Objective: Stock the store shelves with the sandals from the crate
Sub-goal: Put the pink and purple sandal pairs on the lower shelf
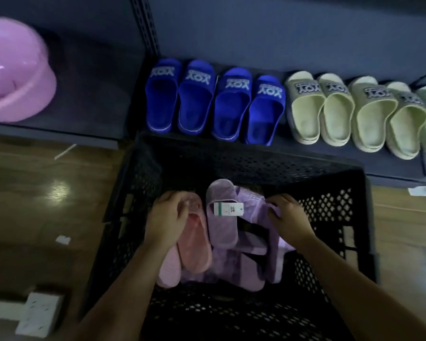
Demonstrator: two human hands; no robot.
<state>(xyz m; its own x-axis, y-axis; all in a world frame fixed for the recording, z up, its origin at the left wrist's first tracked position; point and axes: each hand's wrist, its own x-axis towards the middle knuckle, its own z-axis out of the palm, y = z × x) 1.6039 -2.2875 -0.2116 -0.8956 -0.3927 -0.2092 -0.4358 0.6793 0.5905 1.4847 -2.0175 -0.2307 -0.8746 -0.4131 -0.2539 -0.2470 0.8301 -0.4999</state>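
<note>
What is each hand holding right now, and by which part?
The left hand grips the pink sandal by its far end; the right hand pinches a purple sandal by its edge, both inside the crate.

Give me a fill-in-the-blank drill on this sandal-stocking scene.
1. ___ blue rubber sandals stand on the dark metal shelf.
2. The left hand grips a ___ sandal in the black perforated plastic crate.
3. The right hand grips a ___ sandal.
Missing words: four; pink; purple.
</note>
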